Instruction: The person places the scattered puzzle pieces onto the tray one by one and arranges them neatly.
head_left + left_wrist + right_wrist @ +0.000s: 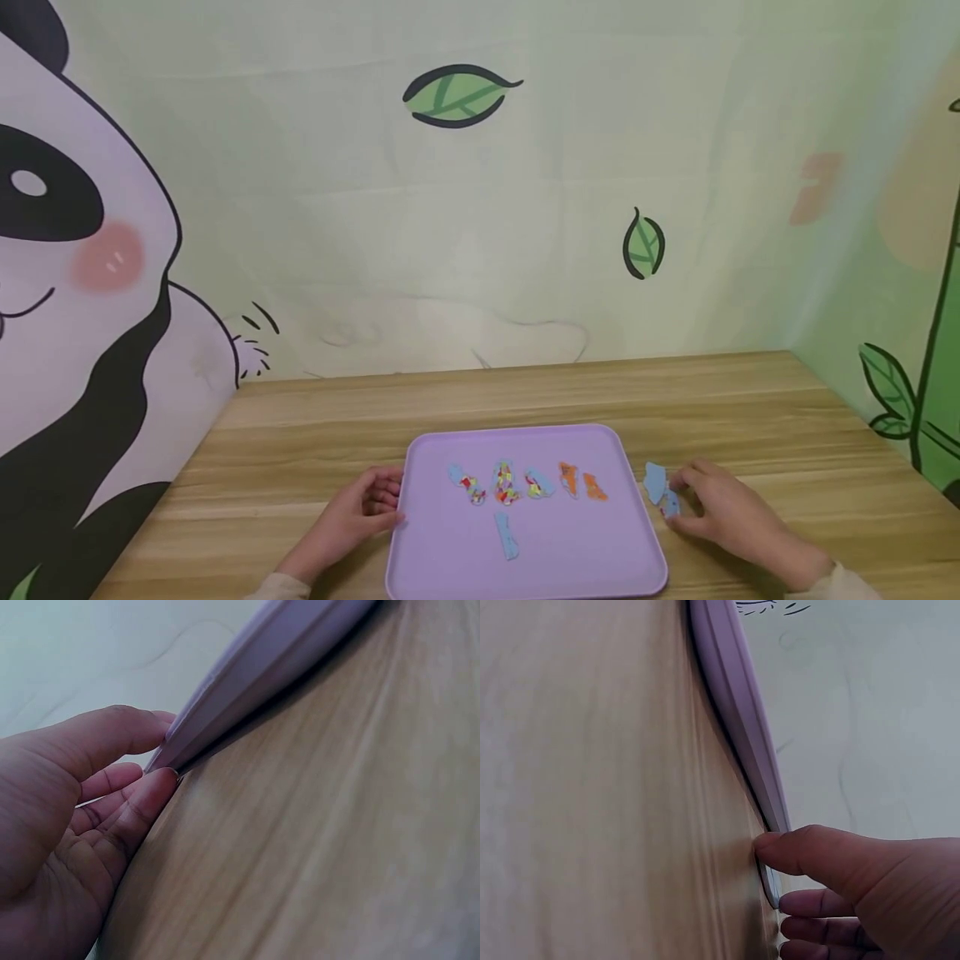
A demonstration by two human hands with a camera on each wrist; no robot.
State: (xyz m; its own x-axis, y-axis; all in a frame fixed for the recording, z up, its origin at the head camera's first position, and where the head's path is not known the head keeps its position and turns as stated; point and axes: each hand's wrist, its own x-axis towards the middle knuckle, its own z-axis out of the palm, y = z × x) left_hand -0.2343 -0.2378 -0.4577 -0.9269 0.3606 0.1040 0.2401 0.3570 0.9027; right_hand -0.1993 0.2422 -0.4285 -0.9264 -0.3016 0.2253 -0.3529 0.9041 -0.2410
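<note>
My left hand point(358, 518) is at the left edge of a lilac tray point(450, 575), thumb on the rim and a finger low against its side, pinching it. To the right of the tray, my right hand point(727, 508) pinches a flat, irregular light-blue piece with small coloured marks point(670, 502) between thumb and fingers, close to the tabletop. A plain light-blue part point(655, 482) shows just beyond the fingertips. In the right wrist view, the held piece point(771, 889) appears edge-on as a thin strip below the thumb.
Flat pieces lie in the tray: several blue ones with multicoloured patches point(506, 483), two orange ones point(568, 479) and a narrow blue strip point(506, 536). The tray rests on a wooden table point(337, 417). Behind stands a pale wall covering with a printed panda and leaves point(457, 96).
</note>
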